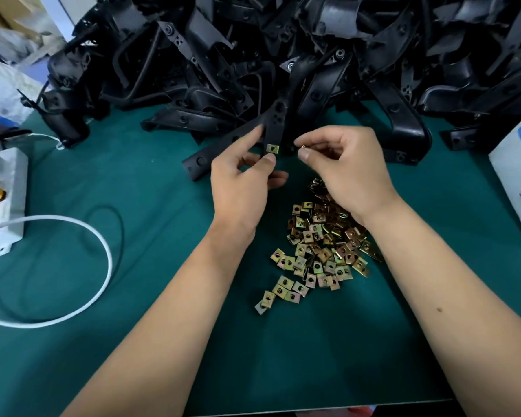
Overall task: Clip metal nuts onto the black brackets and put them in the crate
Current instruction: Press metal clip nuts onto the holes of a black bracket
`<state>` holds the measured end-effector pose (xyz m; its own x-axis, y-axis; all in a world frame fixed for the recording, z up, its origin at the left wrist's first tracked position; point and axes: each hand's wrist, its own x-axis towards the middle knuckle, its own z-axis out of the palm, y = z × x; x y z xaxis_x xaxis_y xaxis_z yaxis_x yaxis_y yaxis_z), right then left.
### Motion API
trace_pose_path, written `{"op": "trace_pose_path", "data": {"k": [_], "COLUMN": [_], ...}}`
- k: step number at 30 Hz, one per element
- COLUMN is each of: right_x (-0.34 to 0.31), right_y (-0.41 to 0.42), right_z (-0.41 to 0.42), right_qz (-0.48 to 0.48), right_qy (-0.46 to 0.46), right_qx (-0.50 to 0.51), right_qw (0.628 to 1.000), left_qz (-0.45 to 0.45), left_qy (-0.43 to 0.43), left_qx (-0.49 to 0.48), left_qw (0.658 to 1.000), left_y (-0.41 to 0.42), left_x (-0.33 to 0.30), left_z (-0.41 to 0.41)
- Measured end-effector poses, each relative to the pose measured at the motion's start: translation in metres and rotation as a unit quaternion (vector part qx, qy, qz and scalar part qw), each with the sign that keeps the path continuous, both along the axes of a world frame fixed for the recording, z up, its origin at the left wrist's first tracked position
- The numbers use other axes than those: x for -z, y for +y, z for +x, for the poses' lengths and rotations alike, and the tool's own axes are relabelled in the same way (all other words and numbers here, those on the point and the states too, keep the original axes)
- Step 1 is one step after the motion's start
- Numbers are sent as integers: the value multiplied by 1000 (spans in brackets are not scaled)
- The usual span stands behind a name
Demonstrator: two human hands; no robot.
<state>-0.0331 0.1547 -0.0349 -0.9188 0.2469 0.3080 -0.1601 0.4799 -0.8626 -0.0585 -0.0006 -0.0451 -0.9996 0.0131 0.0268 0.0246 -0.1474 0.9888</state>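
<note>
Left hand (241, 179) pinched the black bracket (272, 127), one nut (272, 149) already clipped on its tip — right hand (340, 164) pinched a second nut (302, 146) just beside; misaligned, it could slip — into the pile (322, 245).

Above the nut pile (322, 245), the left hand (241, 188) holds a nutted bracket (275, 124); the right hand (348, 170) pinches another nut (302, 146).
</note>
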Motion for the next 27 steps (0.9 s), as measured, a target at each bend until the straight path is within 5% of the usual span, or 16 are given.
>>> {"op": "trace_pose_path", "data": {"k": [7, 16, 23, 27], "right_x": [1, 4, 3, 1], "right_y": [-2, -3, 1, 0], "right_z": [1, -1, -2, -1], "right_qz": [-218, -161, -246, -377], "right_qy": [-1, -31, 6, -14], "right_qx": [19, 13, 56, 19], "right_qw": [976, 986, 968, 926], "left_qz": [-5, -6, -11, -17], "left_qy": [-5, 2, 7, 18], "left_qx": [10, 15, 27, 42], "left_qw": [1000, 1000, 1000, 999], "left_y": [5, 5, 4, 5], "left_x": [2, 3, 3, 3], "left_z": [3, 4, 3, 4]}}
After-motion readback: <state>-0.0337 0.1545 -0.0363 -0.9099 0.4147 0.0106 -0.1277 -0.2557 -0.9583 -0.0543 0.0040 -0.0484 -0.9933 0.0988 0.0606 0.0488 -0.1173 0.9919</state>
